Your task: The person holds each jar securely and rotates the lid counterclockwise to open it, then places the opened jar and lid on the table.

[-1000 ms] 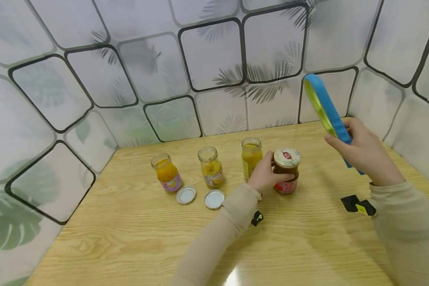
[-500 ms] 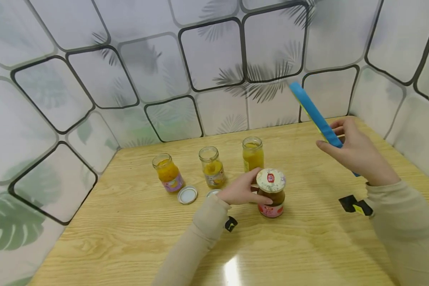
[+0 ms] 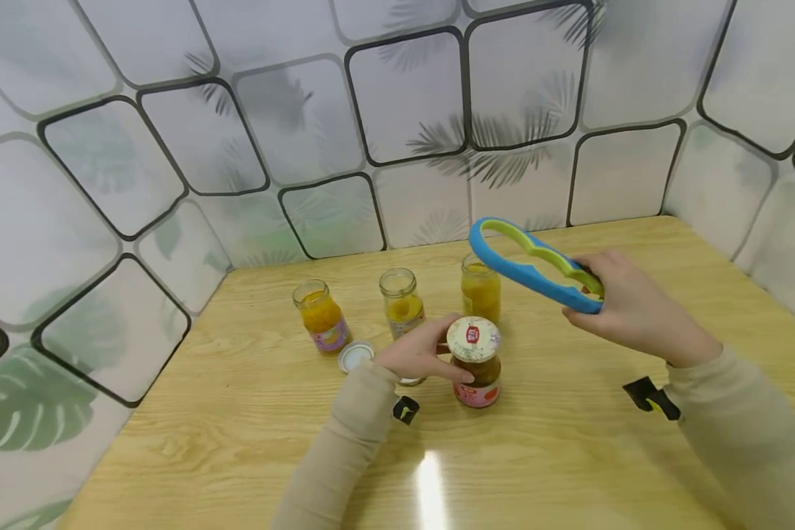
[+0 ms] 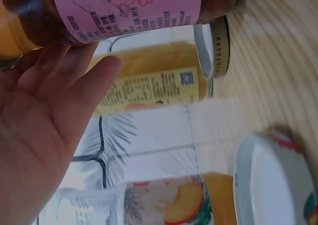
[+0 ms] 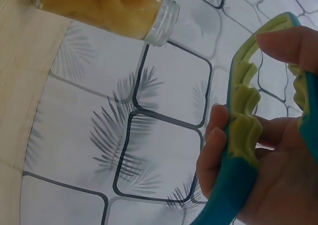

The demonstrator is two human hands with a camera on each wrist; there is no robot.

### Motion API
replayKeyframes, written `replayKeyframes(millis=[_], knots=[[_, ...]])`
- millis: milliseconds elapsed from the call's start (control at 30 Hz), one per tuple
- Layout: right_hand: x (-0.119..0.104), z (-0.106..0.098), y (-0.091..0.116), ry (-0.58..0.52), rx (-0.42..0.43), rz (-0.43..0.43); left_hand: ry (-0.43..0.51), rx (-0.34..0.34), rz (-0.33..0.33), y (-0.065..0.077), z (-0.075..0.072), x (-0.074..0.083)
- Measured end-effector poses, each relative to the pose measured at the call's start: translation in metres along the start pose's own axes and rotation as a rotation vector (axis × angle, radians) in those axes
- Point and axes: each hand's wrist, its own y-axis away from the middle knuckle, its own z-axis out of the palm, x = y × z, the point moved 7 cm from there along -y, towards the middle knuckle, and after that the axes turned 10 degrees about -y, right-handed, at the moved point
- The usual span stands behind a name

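Observation:
My left hand grips the side of a lidded jar with a pink label, thumb across its front. Its printed cream lid is on. The pink label shows up close in the left wrist view. Above and right of that jar, my right hand holds a blue-and-green jar opener, its scalloped inner edges spread apart. Fingers and thumb hold both handles of the opener in the right wrist view. The opener's looped end points left, overlapping an open jar behind it in the head view.
Three open glass jars of yellow-orange fruit stand in a row behind: a left jar, a middle jar and a right jar. One loose lid lies face up; others are partly hidden by my left hand. A patterned wall backs the table.
My left hand has brought the pink-labelled jar leftward and nearer. My right hand has lowered and turned the jar opener from upright to nearly level, its loop now pointing left.

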Motion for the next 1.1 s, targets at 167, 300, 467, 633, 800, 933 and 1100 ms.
replayKeyframes(millis=[167, 300, 467, 633, 800, 933, 1100], knots=[[-0.014, 0.015, 0.004, 0.042, -0.11, -0.1, -0.048, 0.011, 0.011, 0.0, -0.005, -0.001], [-0.018, 0.029, 0.007, 0.061, -0.213, -0.102, -0.063, 0.0, 0.02, -0.001, -0.006, -0.002], [-0.022, 0.039, 0.01, 0.126, -0.253, -0.135, -0.127, -0.003, 0.025, -0.001, -0.006, 0.001], [-0.023, 0.044, 0.012, 0.146, -0.296, -0.146, -0.093, -0.003, 0.056, 0.003, -0.008, 0.015], [-0.022, 0.047, 0.013, 0.17, -0.317, -0.145, -0.053, 0.004, 0.075, 0.002, -0.006, 0.011], [-0.022, 0.049, 0.013, 0.173, -0.328, -0.138, -0.069, 0.019, 0.068, -0.002, -0.005, -0.002], [-0.023, 0.05, 0.011, 0.183, -0.337, -0.14, -0.067, 0.035, 0.065, -0.002, -0.006, -0.008]])
